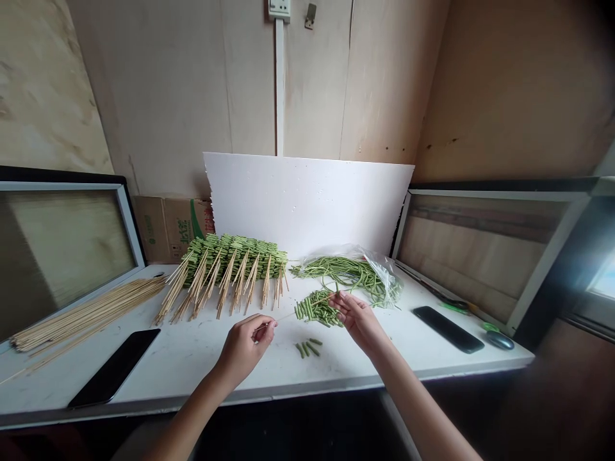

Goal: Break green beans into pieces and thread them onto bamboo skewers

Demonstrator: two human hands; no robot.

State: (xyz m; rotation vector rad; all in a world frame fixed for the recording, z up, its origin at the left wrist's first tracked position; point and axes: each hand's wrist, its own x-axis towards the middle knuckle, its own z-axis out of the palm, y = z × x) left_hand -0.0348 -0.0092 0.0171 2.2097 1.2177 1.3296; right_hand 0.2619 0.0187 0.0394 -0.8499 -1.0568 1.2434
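Fingertips of the left hand [247, 342] are pinching a skewer [286, 316] at eight o'clock from its bean pieces [303, 310]; the right hand [356, 317] is pinching it at three (likely steadying both ends). Loaded skewers [230, 253] are lying at ten o'clock, presumably stacked to leave space.

Matt wooden skewers [91, 309], crinkled clear plastic bag [385, 272], smooth tabletop [276, 368], glossy phone [114, 369] (glass-like), matt cardboard box [175, 224]

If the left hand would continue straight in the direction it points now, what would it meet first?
Probably the short green bean pieces that seem threaded on the skewer, just ahead of the left hand; depth is hard to judge here.
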